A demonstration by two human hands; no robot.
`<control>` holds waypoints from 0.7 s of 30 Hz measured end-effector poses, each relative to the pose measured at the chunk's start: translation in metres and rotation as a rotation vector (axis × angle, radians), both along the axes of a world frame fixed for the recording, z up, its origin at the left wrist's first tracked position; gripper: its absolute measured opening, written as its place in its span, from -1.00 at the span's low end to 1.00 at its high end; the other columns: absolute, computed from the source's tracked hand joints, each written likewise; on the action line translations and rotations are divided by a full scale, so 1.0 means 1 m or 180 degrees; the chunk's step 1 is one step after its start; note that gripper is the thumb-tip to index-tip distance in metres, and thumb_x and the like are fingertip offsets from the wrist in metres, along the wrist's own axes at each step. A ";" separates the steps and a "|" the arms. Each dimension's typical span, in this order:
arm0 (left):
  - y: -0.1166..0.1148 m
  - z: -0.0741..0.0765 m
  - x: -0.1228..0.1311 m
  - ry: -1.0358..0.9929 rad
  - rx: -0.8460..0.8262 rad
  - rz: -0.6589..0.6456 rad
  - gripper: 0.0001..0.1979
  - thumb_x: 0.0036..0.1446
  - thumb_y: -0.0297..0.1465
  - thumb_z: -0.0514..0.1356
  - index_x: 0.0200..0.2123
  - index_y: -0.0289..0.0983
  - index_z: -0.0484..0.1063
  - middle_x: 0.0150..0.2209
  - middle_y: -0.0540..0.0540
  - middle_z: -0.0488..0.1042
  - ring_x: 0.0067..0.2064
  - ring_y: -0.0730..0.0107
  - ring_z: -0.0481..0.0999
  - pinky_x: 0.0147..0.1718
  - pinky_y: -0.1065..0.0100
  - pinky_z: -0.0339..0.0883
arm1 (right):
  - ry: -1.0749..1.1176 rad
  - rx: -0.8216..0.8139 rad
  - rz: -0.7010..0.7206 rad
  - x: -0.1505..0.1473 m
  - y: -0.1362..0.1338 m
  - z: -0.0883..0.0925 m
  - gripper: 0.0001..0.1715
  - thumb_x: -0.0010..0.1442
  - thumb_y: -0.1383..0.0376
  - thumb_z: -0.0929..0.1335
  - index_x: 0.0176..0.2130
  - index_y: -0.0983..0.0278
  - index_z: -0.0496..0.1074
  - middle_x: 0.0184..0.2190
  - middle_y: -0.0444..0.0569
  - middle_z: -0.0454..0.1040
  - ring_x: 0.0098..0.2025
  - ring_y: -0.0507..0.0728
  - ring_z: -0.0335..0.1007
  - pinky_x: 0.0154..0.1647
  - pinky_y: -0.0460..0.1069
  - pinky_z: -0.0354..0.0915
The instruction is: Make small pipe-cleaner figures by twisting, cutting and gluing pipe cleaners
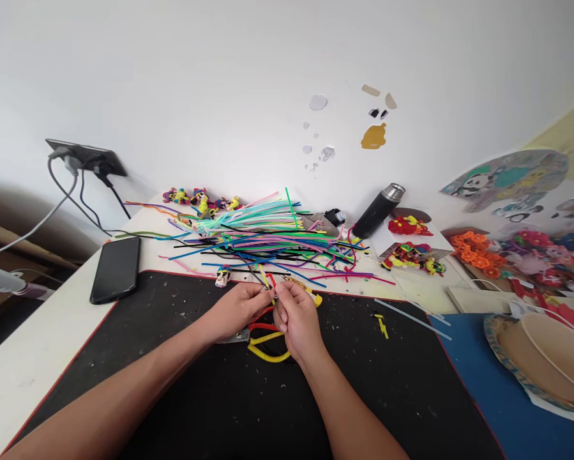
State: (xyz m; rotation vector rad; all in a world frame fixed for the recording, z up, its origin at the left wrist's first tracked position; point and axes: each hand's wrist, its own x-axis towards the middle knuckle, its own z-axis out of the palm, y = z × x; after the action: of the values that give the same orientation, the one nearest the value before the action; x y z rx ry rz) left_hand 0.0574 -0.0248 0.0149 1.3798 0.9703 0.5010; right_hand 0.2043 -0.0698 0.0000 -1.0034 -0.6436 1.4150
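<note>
Close together above the black mat (195, 396), my left hand (242, 308) and my right hand (297, 319) are both closed, fingertips nearly touching. Between them short pieces of pipe cleaner stick up: a red pipe cleaner (272, 280) at my right fingertips, and thin yellow-green and dark ones by my left. Exactly which hand grips which piece is partly hidden by the fingers. Under the hands lie pliers or scissors with yellow handles (269, 356) and a tool with red handles (259, 326), partly covered. A small figure with a white face (223, 276) lies just beyond my left hand.
Behind the hands lies a big heap of coloured pipe cleaners (262, 220). A phone (116, 269) is at left; a black thermos (378, 211) leans at back right. Yellow and black scraps (381, 326) lie on the mat. A round basket (500, 345) stands far right.
</note>
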 end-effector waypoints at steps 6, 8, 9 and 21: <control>0.000 0.005 0.000 -0.0120 -0.0268 0.0159 -0.38 0.13 0.16 0.26 -0.57 -0.17 0.10 -0.63 0.16 0.04 -0.57 0.53 -0.06 -0.58 0.39 -0.16 | -0.0006 -0.0035 0.0008 0.001 -0.001 0.000 -0.49 0.12 -0.07 0.59 -0.34 0.24 0.45 -0.73 -0.39 0.11 -0.74 -0.12 -0.10 -0.73 -0.17 -0.11; 0.000 0.009 0.001 -0.0141 -0.0335 0.0193 -0.36 0.07 0.18 0.29 -0.58 -0.17 0.09 -0.64 0.16 0.03 -0.57 0.54 -0.06 -0.58 0.39 -0.17 | -0.0011 -0.0027 0.0026 0.001 -0.001 -0.001 -0.50 0.12 -0.07 0.59 -0.33 0.24 0.45 -0.73 -0.39 0.11 -0.74 -0.12 -0.11 -0.73 -0.17 -0.12; 0.000 0.010 0.001 -0.0144 -0.0350 0.0189 -0.35 0.05 0.19 0.30 -0.59 -0.17 0.10 -0.64 0.16 0.04 -0.57 0.55 -0.06 -0.58 0.39 -0.18 | -0.0009 -0.0022 0.0030 0.001 -0.001 -0.001 -0.50 0.12 -0.07 0.59 -0.33 0.24 0.45 -0.73 -0.39 0.11 -0.74 -0.12 -0.11 -0.73 -0.17 -0.12; 0.003 0.007 0.000 -0.0217 -0.0484 0.0091 -0.35 0.03 0.21 0.31 -0.58 -0.16 0.11 -0.65 0.17 0.03 -0.60 0.57 -0.09 -0.61 0.39 -0.22 | -0.0066 0.0006 0.0085 0.002 -0.001 0.000 -0.50 0.13 -0.08 0.58 -0.33 0.24 0.46 -0.72 -0.39 0.11 -0.73 -0.11 -0.10 -0.72 -0.17 -0.10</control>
State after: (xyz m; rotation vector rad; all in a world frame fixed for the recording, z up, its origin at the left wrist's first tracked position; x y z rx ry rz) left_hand 0.0573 -0.0222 0.0215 1.2071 0.9540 0.4826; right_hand 0.2063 -0.0711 -0.0003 -1.0124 -0.6758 1.4286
